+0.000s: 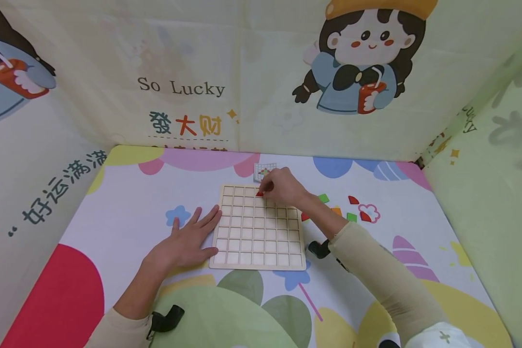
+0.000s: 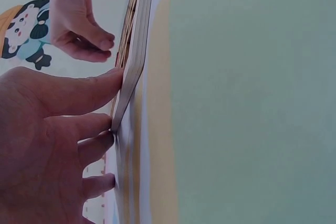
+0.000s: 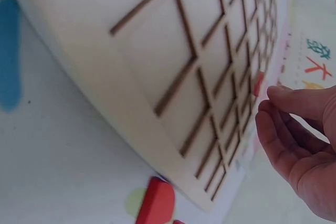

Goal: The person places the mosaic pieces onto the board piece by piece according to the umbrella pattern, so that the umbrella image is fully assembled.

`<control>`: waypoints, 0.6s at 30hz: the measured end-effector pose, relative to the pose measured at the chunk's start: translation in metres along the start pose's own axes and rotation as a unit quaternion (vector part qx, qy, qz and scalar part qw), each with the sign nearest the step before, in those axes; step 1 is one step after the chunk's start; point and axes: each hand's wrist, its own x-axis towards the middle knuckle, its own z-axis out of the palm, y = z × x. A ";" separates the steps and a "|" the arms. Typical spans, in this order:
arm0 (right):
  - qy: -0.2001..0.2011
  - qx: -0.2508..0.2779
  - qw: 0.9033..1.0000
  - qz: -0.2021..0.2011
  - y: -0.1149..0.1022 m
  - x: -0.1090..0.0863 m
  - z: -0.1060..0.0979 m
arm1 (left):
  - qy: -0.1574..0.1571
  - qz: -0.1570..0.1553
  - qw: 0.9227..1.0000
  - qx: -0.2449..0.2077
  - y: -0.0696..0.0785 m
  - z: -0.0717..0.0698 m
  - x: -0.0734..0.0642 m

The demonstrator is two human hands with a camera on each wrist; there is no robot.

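A pale wooden grid board [image 1: 258, 268] lies flat, its shallow square cells divided by thin ridges. At its left edge my left hand [image 1: 187, 244] is spread, fingers extended; the left wrist view shows the thumb [image 2: 100, 90] and fingertips against the board's side. Over the far edge, my right hand [image 1: 284, 186] has thumb and fingers bent together at a small red piece [image 1: 259, 193]. The right wrist view shows this red piece [image 3: 259, 83] just beyond the fingertips, at the board's surface. Its contact with the cell is too small to make out.
Behind the board lies a small card [image 1: 261, 170] with a coloured pattern on a grid. Right of the board are scattered green pieces [image 1: 352, 217], red pieces [image 1: 353, 199] and an orange piece [image 1: 337, 211], partly behind my right forearm. Printed cloth walls surround the patterned tabletop.
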 end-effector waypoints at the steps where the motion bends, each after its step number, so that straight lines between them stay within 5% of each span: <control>1: 0.000 0.001 1.000 0.002 -0.001 -0.002 -0.002 | 0.000 -0.001 1.000 0.001 0.000 0.000 0.000; 18: 0.023 0.031 0.998 0.054 0.006 -0.046 -0.033 | -0.001 -0.002 1.000 0.003 0.002 0.001 0.000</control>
